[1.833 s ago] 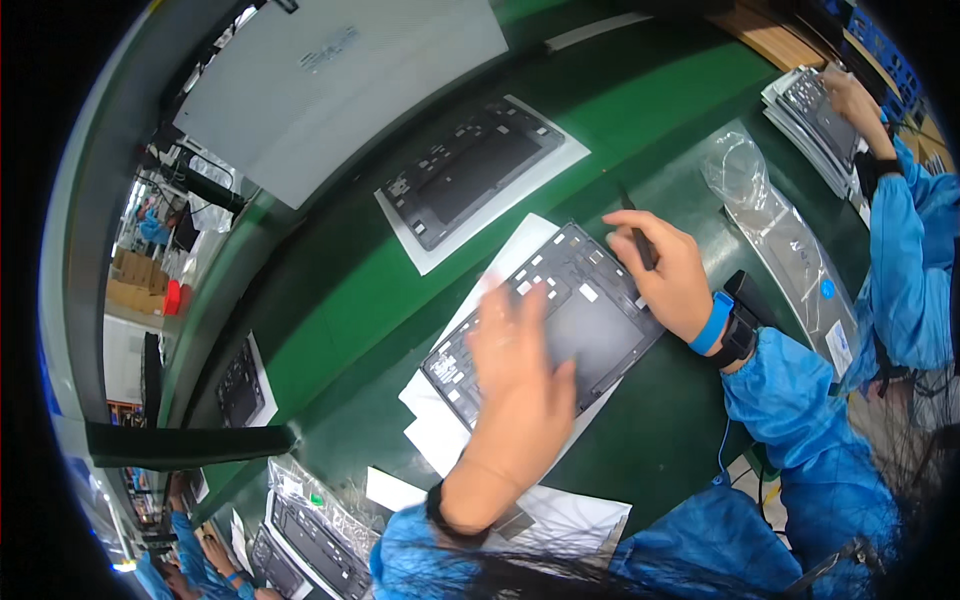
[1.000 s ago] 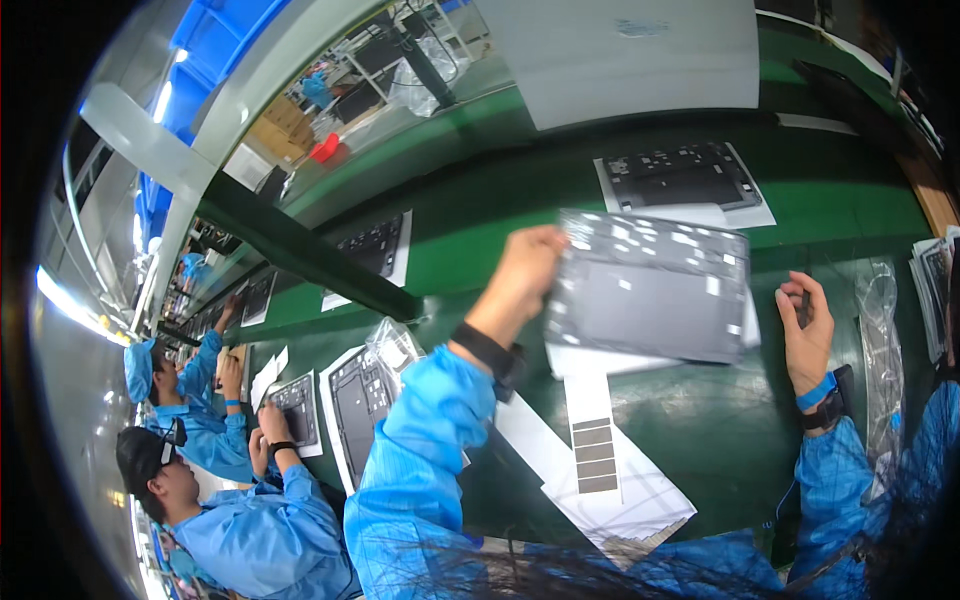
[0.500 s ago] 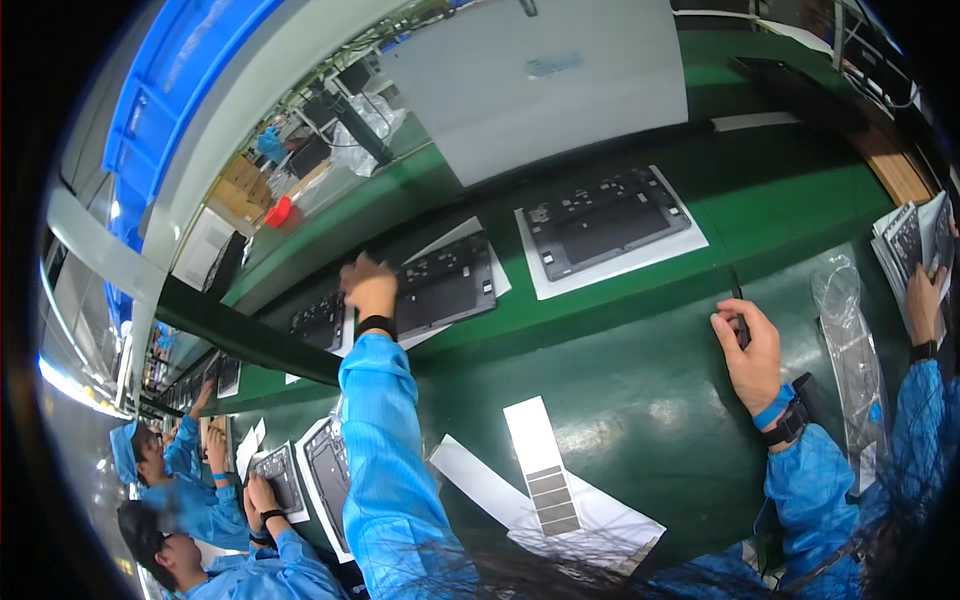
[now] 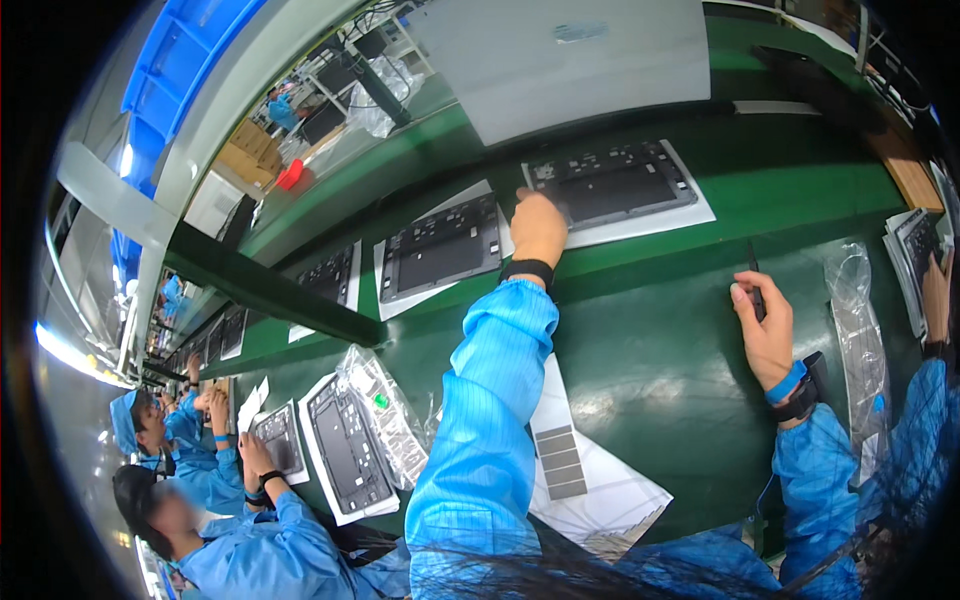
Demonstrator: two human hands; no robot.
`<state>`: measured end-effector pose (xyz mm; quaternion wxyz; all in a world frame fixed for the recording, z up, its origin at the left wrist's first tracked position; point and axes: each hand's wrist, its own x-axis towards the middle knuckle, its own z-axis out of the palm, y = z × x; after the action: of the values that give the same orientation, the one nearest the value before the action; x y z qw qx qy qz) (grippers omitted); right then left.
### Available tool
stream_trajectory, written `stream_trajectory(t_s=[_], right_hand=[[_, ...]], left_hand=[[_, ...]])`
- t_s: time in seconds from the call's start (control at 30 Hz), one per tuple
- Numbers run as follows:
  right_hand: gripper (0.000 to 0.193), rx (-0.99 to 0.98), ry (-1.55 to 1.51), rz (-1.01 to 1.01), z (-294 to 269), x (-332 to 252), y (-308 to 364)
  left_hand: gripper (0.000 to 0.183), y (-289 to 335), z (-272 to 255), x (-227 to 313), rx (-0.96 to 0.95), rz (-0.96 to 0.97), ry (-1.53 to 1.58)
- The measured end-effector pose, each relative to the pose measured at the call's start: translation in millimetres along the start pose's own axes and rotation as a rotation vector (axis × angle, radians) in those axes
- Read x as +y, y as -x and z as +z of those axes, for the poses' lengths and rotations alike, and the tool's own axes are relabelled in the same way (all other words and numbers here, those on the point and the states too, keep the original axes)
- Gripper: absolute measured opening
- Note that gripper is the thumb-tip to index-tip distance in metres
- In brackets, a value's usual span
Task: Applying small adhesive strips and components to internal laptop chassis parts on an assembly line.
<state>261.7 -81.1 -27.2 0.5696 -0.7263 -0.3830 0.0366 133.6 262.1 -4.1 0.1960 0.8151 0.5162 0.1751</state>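
**Left hand (image 4: 540,230) at a dark panel (image 4: 622,190), right hand (image 4: 766,332) clasping a black tool (image 4: 754,266)**

The hands are well apart: the left at the panel's left end, upper centre of the frame, whether gripping I cannot tell; the right at centre right. A second panel (image 4: 440,252) lies upper left of centre; grey strips (image 4: 560,463) lie lower centre.

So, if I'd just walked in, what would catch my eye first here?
Probably the blue sleeve across the middle, with the left grip at the left end of a dark panel on the green ledge. Next, the right grip, further right, holding a slim black tool. Then the row of similar panels running off to the left.
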Motion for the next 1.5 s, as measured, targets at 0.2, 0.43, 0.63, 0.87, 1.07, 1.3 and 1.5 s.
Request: stream_trajectory(t_s=[0.2,0.43,0.63,0.87,1.07,1.3,1.5], right_hand=[[0.02,0.014,-0.103,-0.01,4.0,4.8,-3.4],[0.035,0.277,-0.197,-0.155,-15.6,-22.0,1.0],[0.038,0.213,-0.371,-0.214,-34.4,-50.8,30.2],[0.031,-0.502,-0.396,0.264,-13.5,-107.9,102.7],[0.019,-0.978,-0.239,0.432,-19.9,-120.1,162.5],[0.019,-0.877,-0.184,0.376,-15.6,-123.0,172.9],[0.017,-0.91,-0.237,0.57,-14.7,-122.1,170.3]], left_hand=[[0.058,-20.6,2.1,-27.4,-0.004,-0.019,0.596],[0.067,143.3,-53.7,18.3,-0.368,-0.16,1.14],[0.065,238.9,-41.7,-9.4,-0.452,-0.037,1.039],[0.081,273.1,-87.7,-28.0,-0.461,0.183,0.537],[0.107,318.8,-109.6,-43.4,-0.76,0.586,0.033],[0.114,329.6,-97.4,-49.3,-0.827,0.63,-0.04],[0.114,330.0,-95.9,-49.1,-0.82,0.625,-0.046]])
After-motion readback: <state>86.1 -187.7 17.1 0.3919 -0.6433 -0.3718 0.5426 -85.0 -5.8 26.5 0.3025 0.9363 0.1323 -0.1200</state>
